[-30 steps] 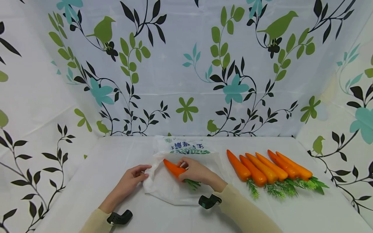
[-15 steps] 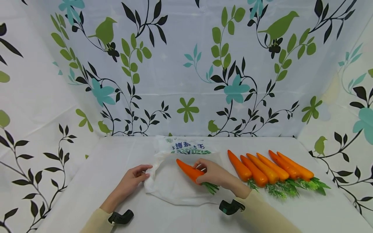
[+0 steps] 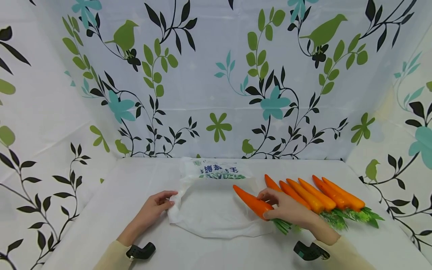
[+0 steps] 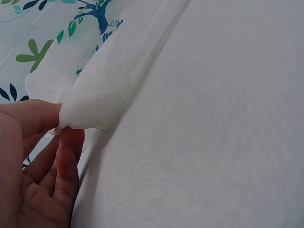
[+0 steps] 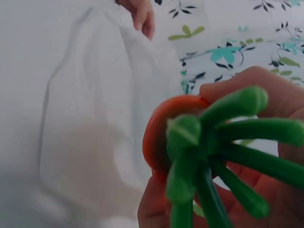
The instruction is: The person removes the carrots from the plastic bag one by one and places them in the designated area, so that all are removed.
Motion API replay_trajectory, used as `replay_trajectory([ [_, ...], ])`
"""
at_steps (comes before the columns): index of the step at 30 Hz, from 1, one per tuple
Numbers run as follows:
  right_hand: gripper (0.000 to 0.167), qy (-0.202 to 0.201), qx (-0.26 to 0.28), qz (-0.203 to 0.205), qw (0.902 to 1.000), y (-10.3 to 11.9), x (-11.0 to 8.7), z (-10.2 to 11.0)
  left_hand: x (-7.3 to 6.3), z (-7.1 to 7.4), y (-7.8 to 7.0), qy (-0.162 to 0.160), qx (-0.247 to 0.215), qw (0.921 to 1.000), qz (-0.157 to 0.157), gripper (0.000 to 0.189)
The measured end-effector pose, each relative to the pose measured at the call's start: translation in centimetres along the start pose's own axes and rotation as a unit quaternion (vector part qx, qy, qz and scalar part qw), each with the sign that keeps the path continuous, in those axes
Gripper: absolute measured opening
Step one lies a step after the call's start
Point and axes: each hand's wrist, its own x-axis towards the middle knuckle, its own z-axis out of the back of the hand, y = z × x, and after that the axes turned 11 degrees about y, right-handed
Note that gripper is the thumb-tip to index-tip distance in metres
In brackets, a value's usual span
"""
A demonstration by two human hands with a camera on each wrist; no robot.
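Note:
My right hand (image 3: pixel 287 206) grips an orange carrot (image 3: pixel 251 201) near its thick end, its tip pointing up and left. Short green stems (image 5: pixel 228 152) fan out toward the camera in the right wrist view. The carrot is over the right side of a white plastic bag (image 3: pixel 216 210), overlapping the nearest carrots of the row from this angle. At the bag's left edge, thumb and fingers of my left hand (image 3: pixel 158 206) pinch the plastic. The left wrist view has that pinched bag edge (image 4: pixel 95 104) lifted in a fold.
Several more carrots (image 3: pixel 310 195) with leafy green tops (image 3: pixel 357 215) lie side by side on the right of the white table (image 3: pixel 141 172). Blue lettering and a green print (image 3: pixel 221 170) mark the bag's far end. A patterned cloth (image 3: pixel 189 75) hangs behind the table.
My right hand has moved to the right with the carrot, from the middle of the bag to its right side near the row. The left hand keeps its hold on the bag edge.

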Motion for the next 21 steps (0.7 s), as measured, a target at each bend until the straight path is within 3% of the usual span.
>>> replay_trajectory([
  [12, 0.046, -0.011, -0.01, -0.024, 0.9996, -3.5, -7.2, 4.8, -0.2, 0.0, -0.3, 0.0, 0.0, 1.0, -0.002, 0.035],
  [21, 0.049, -0.045, 0.011, -0.054, 0.9975, -6.4, -11.2, 8.6, -0.2, 0.0, -0.5, 0.001, -0.007, 1.0, 0.001, 0.036],
])
